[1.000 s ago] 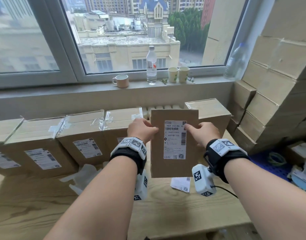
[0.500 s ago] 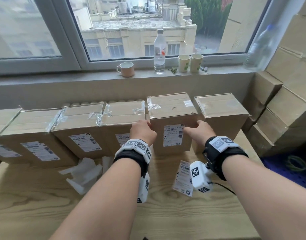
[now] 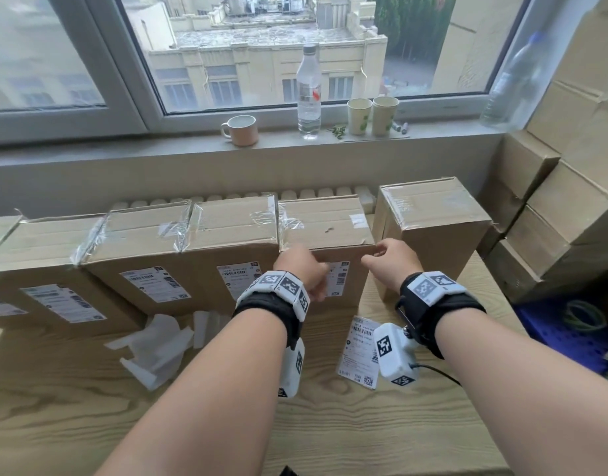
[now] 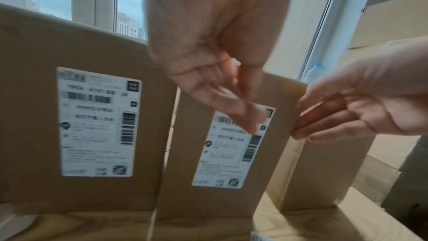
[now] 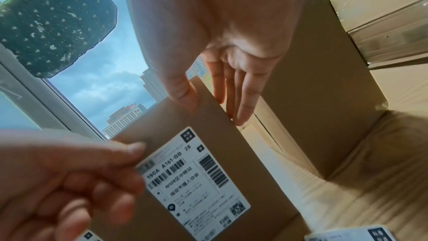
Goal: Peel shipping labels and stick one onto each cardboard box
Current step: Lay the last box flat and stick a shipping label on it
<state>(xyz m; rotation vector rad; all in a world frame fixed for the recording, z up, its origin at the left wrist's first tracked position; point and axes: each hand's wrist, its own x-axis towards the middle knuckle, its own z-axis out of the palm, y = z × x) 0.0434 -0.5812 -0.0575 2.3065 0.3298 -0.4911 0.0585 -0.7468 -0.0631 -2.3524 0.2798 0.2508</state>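
Note:
Several taped cardboard boxes stand in a row on the wooden table [image 3: 330,424]. The fourth box [image 3: 324,225] carries a white shipping label [image 5: 197,180] on its front. My left hand [image 3: 304,269] hovers in front of that label [image 4: 222,162] with loose fingers and holds nothing. My right hand [image 3: 388,262] is at the box's upper right edge: the thumb lies on the front face, and straight fingers [image 5: 243,98] run along the side. A bare box [image 3: 433,214] stands to the right. A loose label sheet [image 3: 359,352] lies flat on the table under my right wrist.
White backing-paper scraps [image 3: 158,345] lie in front of the left boxes. A stack of cartons [image 3: 570,201] rises at the right, with a blue crate [image 3: 563,324] beneath. A mug [image 3: 240,130], a bottle [image 3: 309,94] and paper cups [image 3: 373,115] sit on the windowsill.
The labelled box, held up in both hands a second ago, now stands in the row. My left hand has come off its side; my right hand has loosened at its edge.

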